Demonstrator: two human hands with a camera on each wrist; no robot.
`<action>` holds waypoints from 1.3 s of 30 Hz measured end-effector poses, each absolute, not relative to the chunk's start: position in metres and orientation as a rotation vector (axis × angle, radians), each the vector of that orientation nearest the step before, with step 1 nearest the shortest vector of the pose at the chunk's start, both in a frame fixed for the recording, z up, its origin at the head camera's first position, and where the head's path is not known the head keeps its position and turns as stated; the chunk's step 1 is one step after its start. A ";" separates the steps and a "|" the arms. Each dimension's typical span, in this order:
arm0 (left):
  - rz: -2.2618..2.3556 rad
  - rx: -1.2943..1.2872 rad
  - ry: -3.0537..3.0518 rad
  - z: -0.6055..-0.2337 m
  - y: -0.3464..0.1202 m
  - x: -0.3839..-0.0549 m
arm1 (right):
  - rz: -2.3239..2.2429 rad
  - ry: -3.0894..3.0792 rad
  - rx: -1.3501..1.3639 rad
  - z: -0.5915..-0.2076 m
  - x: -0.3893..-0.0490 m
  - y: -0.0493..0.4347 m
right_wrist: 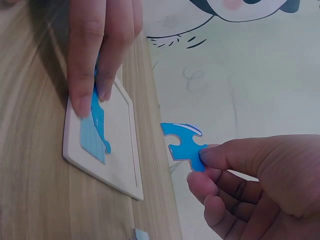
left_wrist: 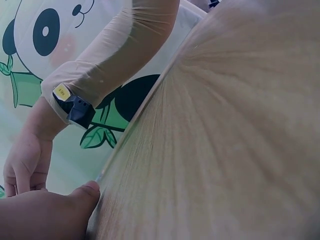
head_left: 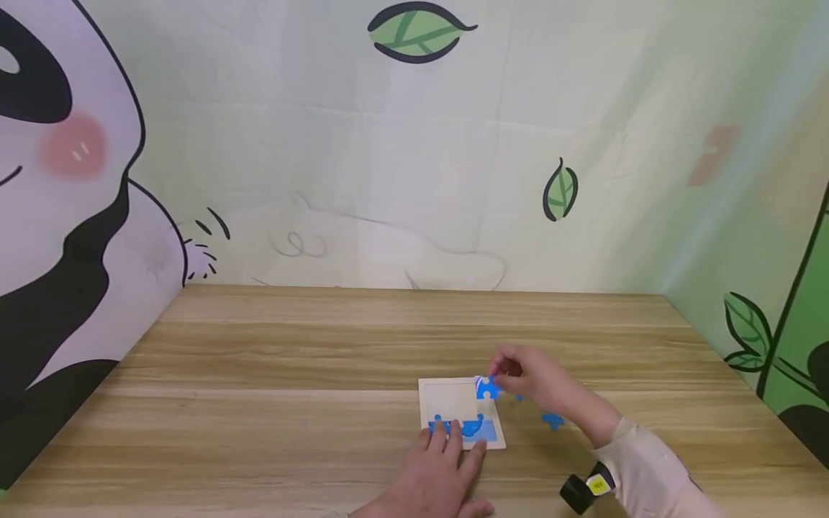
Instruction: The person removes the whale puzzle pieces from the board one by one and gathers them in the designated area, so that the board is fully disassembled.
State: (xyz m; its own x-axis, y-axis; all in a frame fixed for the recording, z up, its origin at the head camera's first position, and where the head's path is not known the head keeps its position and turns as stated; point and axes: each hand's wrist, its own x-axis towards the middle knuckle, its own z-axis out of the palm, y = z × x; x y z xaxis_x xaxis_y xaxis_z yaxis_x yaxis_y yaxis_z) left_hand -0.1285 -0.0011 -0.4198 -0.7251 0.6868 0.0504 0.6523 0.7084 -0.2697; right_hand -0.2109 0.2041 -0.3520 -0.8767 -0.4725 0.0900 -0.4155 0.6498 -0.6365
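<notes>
Between thumb and fingers my right hand (head_left: 534,378) pinches a blue jigsaw piece (right_wrist: 185,145) with a white-and-purple stripe along one edge. In the head view the piece overlaps the upper right corner of a pale wooden puzzle tray (head_left: 424,396). My left hand (head_left: 434,467) lies flat with spread fingers over the tray's near edge, its fingertips on the blue pieces (head_left: 476,428) fitted along the near side. These fingers (right_wrist: 87,65) partly cover those pieces. The far part of the tray shows its bare wooden bottom.
A loose blue puzzle piece (head_left: 553,420) lies on the wooden table (head_left: 259,403) right of the tray, with another partly hidden beneath the right hand. A black wrist camera (head_left: 579,493) is strapped to the right sleeve. A printed panda wall cloth (head_left: 324,144) stands behind the table.
</notes>
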 end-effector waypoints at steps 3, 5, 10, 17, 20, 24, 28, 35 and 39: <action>0.355 -1.093 -2.767 -0.420 -0.001 -0.128 | -1.025 2.790 -0.726 -0.352 -0.209 0.209; 0.352 -1.095 -2.754 -0.420 -0.001 -0.128 | -1.016 2.794 -0.717 -0.353 -0.209 0.212; 0.339 -1.088 -2.696 -0.421 -0.002 -0.129 | -1.022 2.795 -0.716 -0.356 -0.208 0.221; 0.316 -1.088 -2.680 -0.422 -0.004 -0.128 | -1.014 2.800 -0.739 -0.359 -0.208 0.233; 0.317 -1.090 -2.674 -0.422 -0.004 -0.128 | -1.016 2.798 -0.743 -0.361 -0.208 0.238; 0.324 -1.093 -2.672 -0.422 -0.004 -0.128 | -1.005 2.797 -0.720 -0.364 -0.207 0.243; 0.323 -1.098 -2.679 -0.421 -0.003 -0.128 | -1.003 2.778 -0.684 -0.368 -0.206 0.248; 0.295 -1.119 -2.689 -0.422 -0.004 -0.129 | -1.054 2.727 -0.649 -0.374 -0.206 0.252; 0.283 -1.122 -2.686 -0.422 -0.004 -0.129 | -1.076 2.701 -0.644 -0.376 -0.205 0.252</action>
